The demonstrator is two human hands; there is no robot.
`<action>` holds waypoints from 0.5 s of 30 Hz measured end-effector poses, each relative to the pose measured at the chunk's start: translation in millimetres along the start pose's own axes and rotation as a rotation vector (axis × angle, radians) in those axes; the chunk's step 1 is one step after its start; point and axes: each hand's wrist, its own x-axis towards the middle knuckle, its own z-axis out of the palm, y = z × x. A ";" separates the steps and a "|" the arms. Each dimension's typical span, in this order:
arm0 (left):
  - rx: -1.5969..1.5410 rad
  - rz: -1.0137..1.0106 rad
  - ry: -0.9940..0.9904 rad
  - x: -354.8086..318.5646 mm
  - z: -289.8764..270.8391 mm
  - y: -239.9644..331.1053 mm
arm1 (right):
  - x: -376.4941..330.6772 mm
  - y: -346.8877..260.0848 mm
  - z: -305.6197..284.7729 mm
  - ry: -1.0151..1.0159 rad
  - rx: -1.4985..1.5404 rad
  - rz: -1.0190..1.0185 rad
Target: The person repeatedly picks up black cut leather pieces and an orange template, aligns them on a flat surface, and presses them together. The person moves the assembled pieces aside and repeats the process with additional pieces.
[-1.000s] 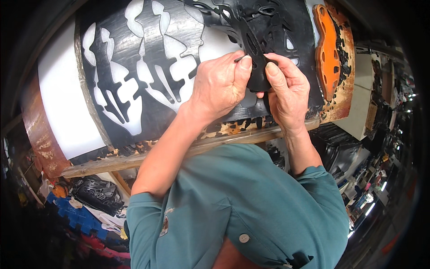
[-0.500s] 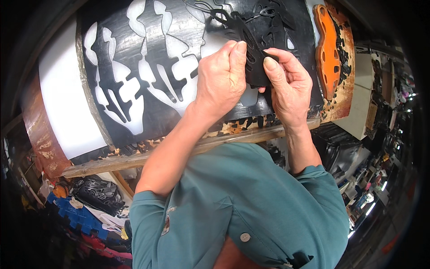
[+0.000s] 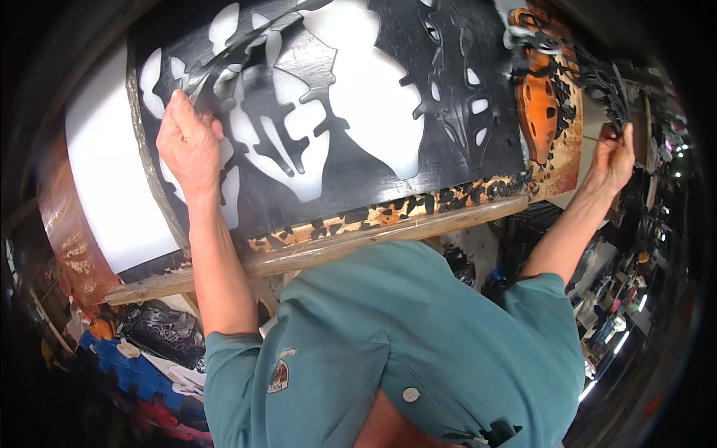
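Now parted | 10 o'clock: left hand (image 3: 190, 145), fingers pinching strip (image 3: 240, 51) | 2 o'clock: right hand (image 3: 615, 159) clamping black openwork (image 3: 606, 95) | seemingly separate

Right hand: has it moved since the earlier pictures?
Yes, the right hand has moved right, from left of the orange slotted piece to beyond its right side.

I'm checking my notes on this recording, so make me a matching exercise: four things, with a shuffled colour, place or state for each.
1. Right hand
2. Holed plate
3. Wooden rail
4. Shirt

A. Teal
B. On the person's side of the black sheet
C. Orange
D. Holding a black openwork piece

Pairs: 1-D, 2-C, 3-B, 4-A
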 end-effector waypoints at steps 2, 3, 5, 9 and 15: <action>0.013 0.000 0.011 -0.5 4.3 1.8 | 4.5 -22.8 0.6 -0.103 -0.082 -0.113; -0.014 0.040 -0.009 -0.7 6.0 4.1 | 1.8 -29.6 6.0 -0.046 -0.167 -0.212; 0.062 0.032 -0.001 -3.0 4.4 11.8 | -15.3 -21.3 21.7 -0.015 -0.442 -0.436; 0.124 0.370 0.166 -37.5 9.5 28.6 | -81.8 36.7 60.1 -0.195 -1.108 -0.805; -0.001 0.239 -0.655 -136.2 46.5 54.1 | -169.7 110.7 71.0 -0.866 -1.332 -0.663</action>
